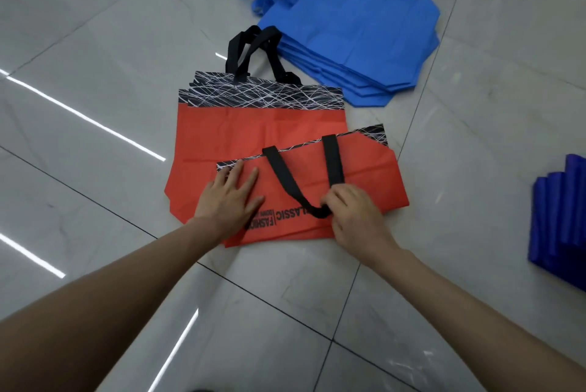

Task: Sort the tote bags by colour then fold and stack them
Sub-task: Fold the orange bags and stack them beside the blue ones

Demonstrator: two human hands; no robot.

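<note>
A red tote bag (pixel 364 176) with black printed lettering lies folded over on top of other flat red tote bags (pixel 222 134) that have a black-and-white scribble band and black handles. My left hand (pixel 228 198) presses flat on the folded bag's left part, fingers spread. My right hand (pixel 352 217) pinches the loop of its black handle (pixel 285 179) against the red fabric. A pile of light blue tote bags (pixel 355 33) lies flat beyond, at the upper right. Folded dark blue bags (pixel 561 220) stand stacked at the right edge.
Everything lies on a glossy grey tiled floor (pixel 95 74) with dark grout lines and bright light reflections. Bare tile surrounds the red bags on the left and in front of me.
</note>
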